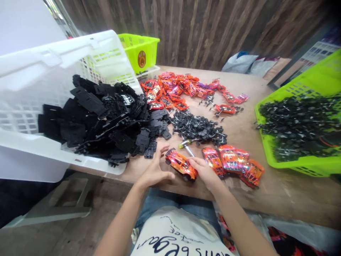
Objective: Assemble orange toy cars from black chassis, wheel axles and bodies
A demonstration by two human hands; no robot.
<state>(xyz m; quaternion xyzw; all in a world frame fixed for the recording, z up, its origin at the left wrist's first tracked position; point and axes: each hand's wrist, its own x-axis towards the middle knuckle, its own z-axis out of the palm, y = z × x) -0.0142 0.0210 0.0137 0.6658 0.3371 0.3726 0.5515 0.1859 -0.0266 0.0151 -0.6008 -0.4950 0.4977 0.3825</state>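
Note:
An orange toy car (181,164) with shiny, colourful bodywork and black wheels stands at the near edge of the table, between my hands. My right hand (204,172) grips its right end, thumb and fingers closed at the body. Beside the car's left end, my left hand (156,171) is open, with fingers and thumb apart around it and nothing held. Just beyond the car is a small hammer (184,143) with a yellowish head; its pale handle points toward my right hand. Several shiny orange car bodies (231,160) sit right of my right hand.
A tipped white basket (114,169) spills black chassis plates (112,117) on the left. Wheel axles (198,128) are heaped mid-table, with orange car bodies (173,89) behind. A green basket (269,156) of wheels stands right; another green basket (149,49) is at the back.

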